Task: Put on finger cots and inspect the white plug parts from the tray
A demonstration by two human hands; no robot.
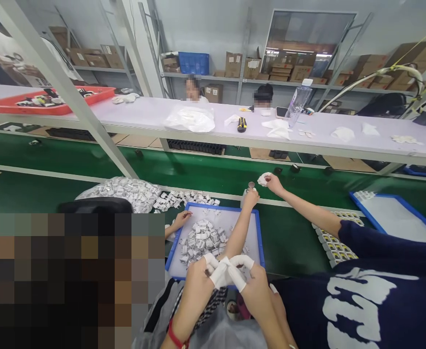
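Observation:
My left hand (197,286) and my right hand (258,286) meet at the bottom centre, thumbs and forefingers in white coverings like finger cots. Both are closed in a pinch, with the covered thumb tips together. Anything small between them is hidden by the white material. Just beyond them lies a blue-rimmed tray (260,232) with a heap of small white plastic parts (204,237). Across the tray reaches another person's forearm (237,230), its hand at a white piece with a round metallic disc (251,185).
At right, a person in a navy shirt (373,291) holds a white crumpled item (263,179). At left, another person's hand (181,220) rests by the tray. A bag of white parts (120,190) lies behind. A slanted post (100,131) and a raised shelf (231,118) stand ahead.

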